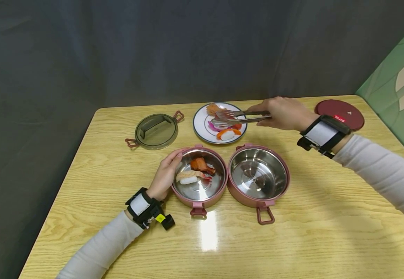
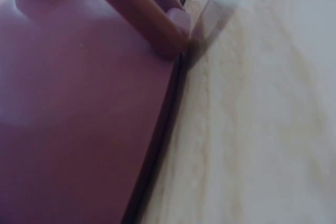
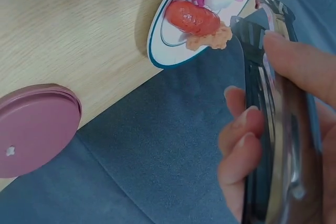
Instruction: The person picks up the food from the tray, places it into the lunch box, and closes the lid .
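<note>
My right hand (image 1: 283, 112) grips metal tongs (image 1: 248, 117) with fork-shaped ends, held over the white, blue-rimmed plate (image 1: 199, 130). On that plate lie a breaded fried piece (image 1: 212, 109), a red sausage (image 3: 192, 18), purple pieces and an orange-topped sushi piece (image 1: 227, 135). The two tong ends stand apart with no food between them. My left hand (image 1: 167, 172) rests with extended fingers against the side of the left pink lunch-box tier (image 1: 184, 199), thumb at its rim. Inside this steel-lined tier are a brown drumstick (image 1: 200, 165) and a shrimp sushi piece (image 1: 189, 177).
A second pink tier (image 1: 259, 174) with a bare steel inside stands against the first on the right, its clip handle hanging outward. Behind on the left lies a translucent lid (image 1: 158, 133) with clips. A dark red lid (image 1: 341, 112) sits at the far right corner.
</note>
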`<state>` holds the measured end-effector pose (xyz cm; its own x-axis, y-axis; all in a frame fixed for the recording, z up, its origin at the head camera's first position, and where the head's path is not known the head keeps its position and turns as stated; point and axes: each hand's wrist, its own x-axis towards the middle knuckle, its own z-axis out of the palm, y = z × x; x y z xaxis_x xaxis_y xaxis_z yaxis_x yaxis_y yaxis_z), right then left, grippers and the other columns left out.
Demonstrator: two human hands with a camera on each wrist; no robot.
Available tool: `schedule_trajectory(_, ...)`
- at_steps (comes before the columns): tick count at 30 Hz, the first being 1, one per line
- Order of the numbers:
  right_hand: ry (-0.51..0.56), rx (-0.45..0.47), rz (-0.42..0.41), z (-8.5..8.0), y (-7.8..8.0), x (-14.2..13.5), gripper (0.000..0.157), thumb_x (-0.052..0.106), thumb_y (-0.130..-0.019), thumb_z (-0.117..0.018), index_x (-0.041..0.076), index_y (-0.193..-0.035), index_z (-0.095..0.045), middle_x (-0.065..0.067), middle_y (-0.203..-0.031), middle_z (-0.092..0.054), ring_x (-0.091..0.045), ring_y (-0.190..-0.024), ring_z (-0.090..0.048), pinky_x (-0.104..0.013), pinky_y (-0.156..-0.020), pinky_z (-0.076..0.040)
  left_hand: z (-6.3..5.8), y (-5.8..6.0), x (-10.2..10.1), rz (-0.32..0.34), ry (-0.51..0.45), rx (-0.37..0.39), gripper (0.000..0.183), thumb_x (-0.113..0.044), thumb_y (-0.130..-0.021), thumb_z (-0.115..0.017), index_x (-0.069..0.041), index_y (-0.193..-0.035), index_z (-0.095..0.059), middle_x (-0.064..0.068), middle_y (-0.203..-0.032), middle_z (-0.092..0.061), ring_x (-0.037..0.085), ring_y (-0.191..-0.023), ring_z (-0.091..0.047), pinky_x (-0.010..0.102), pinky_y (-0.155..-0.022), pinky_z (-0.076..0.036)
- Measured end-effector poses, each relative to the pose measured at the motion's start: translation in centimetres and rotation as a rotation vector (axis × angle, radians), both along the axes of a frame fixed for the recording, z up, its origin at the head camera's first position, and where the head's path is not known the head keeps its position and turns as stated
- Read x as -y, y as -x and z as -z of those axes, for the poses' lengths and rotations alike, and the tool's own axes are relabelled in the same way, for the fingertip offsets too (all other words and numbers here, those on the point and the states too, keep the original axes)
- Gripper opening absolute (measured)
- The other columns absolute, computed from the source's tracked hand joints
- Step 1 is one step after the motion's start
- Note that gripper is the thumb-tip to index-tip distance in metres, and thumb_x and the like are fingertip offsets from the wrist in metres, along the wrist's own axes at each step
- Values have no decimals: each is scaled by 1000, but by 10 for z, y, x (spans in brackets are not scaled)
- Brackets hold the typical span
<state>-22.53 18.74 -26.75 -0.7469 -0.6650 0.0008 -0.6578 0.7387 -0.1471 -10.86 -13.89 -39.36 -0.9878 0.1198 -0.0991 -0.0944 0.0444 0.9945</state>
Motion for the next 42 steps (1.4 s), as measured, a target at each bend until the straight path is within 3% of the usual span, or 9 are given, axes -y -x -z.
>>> schedule_trajectory(13,-116,-52,35,4,2,7,47,16,-80,-79,13,-126,-66,-10,-94,-69,-23,-76,-63,-43,-59,-53,-1,1,-2,5,-33,-10,39,-19,-106,-35,-2,-139,-47,16,-141,-49,26,-135,-40,40,-117,-27)
schedule_trajectory(24,-176,-38,65,7,6,19,48,17,-82,-78,17,-128,-65,-7,-85,-64,-21,-65,-53,-31,-49,-41,0,0,-2,-7,6,2,41,-22,-106,-35,-5,-142,-46,14,-143,-48,24,-138,-38,42,-119,-22)
schedule_trajectory(36,-239,-9,85,2,9,31,50,17,-85,-75,14,-133,-61,-13,-98,-67,-19,-53,-45,-26,-44,-27,1,1,-4,3,-25,-14,40,-20,-107,-35,-3,-141,-46,15,-143,-48,24,-137,-39,40,-118,-24)
schedule_trajectory(42,-274,13,95,1,11,36,49,18,-86,-73,14,-133,-61,-17,-111,-67,-21,-57,-48,-26,-46,-30,0,2,-3,9,-29,-13,40,-20,-106,-35,-2,-140,-47,16,-141,-49,26,-135,-40,41,-117,-27)
